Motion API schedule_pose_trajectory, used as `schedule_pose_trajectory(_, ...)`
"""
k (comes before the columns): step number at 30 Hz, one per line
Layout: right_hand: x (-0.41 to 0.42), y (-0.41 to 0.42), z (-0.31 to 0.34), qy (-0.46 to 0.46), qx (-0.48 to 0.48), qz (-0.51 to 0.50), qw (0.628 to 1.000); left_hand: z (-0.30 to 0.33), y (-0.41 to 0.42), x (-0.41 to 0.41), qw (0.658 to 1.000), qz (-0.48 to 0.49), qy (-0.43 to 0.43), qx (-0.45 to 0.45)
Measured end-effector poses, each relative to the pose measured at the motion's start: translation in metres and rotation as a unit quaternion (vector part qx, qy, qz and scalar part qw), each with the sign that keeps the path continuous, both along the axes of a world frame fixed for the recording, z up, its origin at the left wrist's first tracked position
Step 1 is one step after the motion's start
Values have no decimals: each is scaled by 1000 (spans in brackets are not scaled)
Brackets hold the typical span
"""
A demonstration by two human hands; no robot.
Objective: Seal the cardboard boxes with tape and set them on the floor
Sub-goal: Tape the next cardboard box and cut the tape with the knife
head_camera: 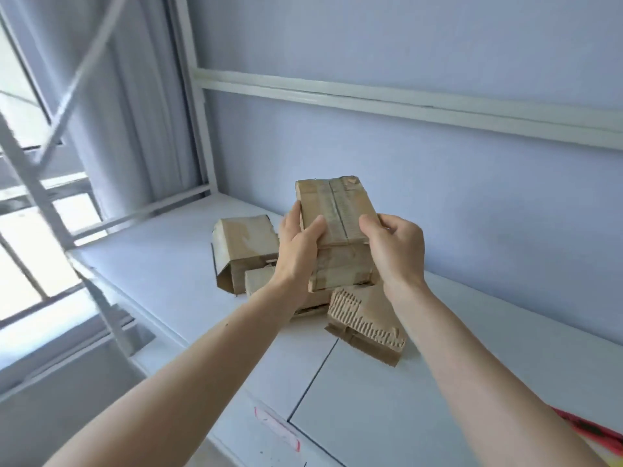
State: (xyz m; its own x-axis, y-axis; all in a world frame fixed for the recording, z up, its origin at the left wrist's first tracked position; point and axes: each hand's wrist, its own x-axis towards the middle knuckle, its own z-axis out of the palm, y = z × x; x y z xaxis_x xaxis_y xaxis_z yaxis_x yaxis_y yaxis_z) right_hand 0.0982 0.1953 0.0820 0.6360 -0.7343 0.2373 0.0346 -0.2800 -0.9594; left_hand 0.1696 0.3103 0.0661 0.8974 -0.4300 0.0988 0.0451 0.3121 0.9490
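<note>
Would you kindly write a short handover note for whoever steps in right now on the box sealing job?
Left hand: grips the left side of the held box, thumb on top.
Right hand: grips its right side.
The held box is raised above the white shelf; its top seam appears taped.
On the shelf: an open-ended box on the left, a torn box with bare corrugation on the right, and another box partly hidden behind the left forearm.
No tape roll is in view.
Left to do: set the held box on the floor, then seal and lower the others.
</note>
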Motion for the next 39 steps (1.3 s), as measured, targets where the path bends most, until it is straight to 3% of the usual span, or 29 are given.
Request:
schedule_pose_trajectory(6,49,100,-8,3,-30,176,984,-13,112,11,987,161,-10,10)
schedule_pose_trajectory(18,95,337,-79,71,-46,441,893,-81,344,-26,904,426,37,27)
schedule_pose_trajectory(31,170,587,-167,197,-38,563,802,-171,595,15,837,521,147,75)
schedule_pose_trajectory(39,238,708,-287,286,-31,576,765,-251,705,69,793,563,219,79)
